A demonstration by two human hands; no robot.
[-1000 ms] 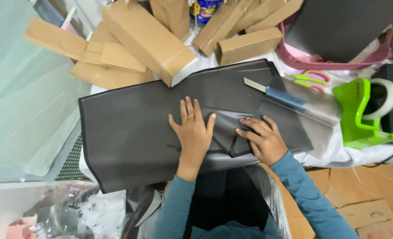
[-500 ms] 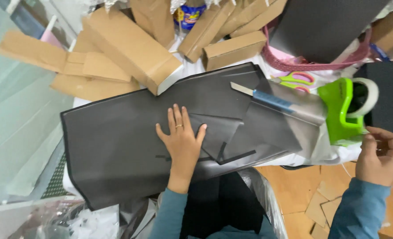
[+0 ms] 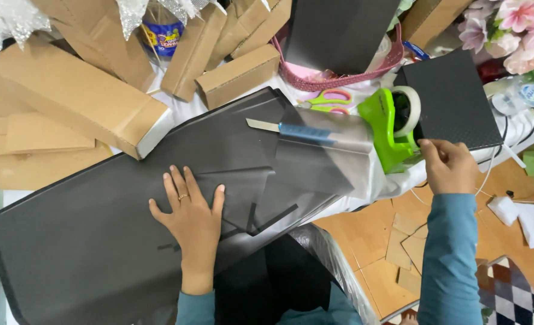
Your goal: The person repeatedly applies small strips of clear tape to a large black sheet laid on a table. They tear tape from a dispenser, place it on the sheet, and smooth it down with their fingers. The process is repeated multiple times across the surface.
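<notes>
A large dark grey sheet lies flat across the table, with a folded flap near its middle. My left hand presses flat on the sheet, fingers spread, a ring on one finger. My right hand is off to the right at the green tape dispenser, with fingertips pinched at the dispenser's lower front edge; whether tape is in them I cannot tell. A blue-handled utility knife rests on a clear plastic film on the sheet.
Several cardboard boxes crowd the back and left of the table. Pink-and-green scissors, a pink basket, a black textured panel, artificial flowers and cables sit at the right. Cardboard scraps lie on the wooden floor.
My right hand left the folded flap, swung out to the right and came up to the tape dispenser. My left hand stayed pressed on the sheet. The camera view shifted right.
</notes>
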